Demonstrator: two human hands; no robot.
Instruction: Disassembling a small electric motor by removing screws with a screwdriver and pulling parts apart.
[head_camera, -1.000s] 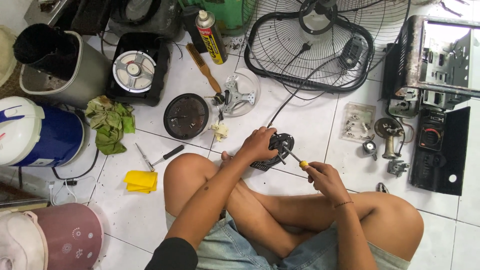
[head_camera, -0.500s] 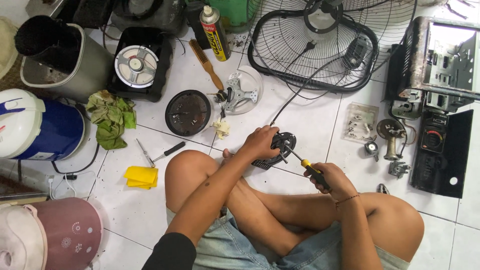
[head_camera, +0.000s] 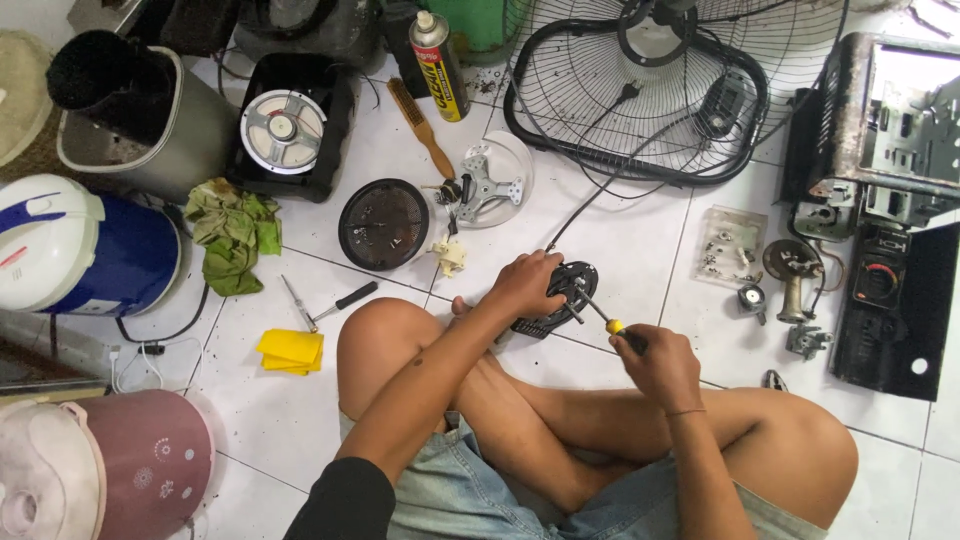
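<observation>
Closed tight, with the right hand (head_camera: 662, 362), around the yellow-and-black handle of a screwdriver (head_camera: 600, 315), shaft angled up and away toward the left. Tip set against the centre of a round black motor housing (head_camera: 548, 320) (exact contact point too small to make out). Clamped over the near-left rim of that housing with the left hand (head_camera: 524, 284), fingers curled and pressing it down onto the white tiled floor (head_camera: 640, 240), just ahead of the crossed legs.

Judged as a fastener being worked at the hub of the housing. Calls for a firm hold from the left and a tip seated square before any turning, to avoid slipping off the head.

Beyond the fingertips, a thin black cable (head_camera: 600, 195) leading away from the housing toward a wire fan grille (head_camera: 560, 130). Just left of the left fingers, a small white lump (head_camera: 452, 256) and a dark round disc (head_camera: 384, 224). Further left, a second small screwdriver (head_camera: 335, 302) beside a folded yellow cloth (head_camera: 290, 350). Right of the right fingers, a clear bag of small parts (head_camera: 730, 245) and loose metal fittings (head_camera: 795, 275).
</observation>
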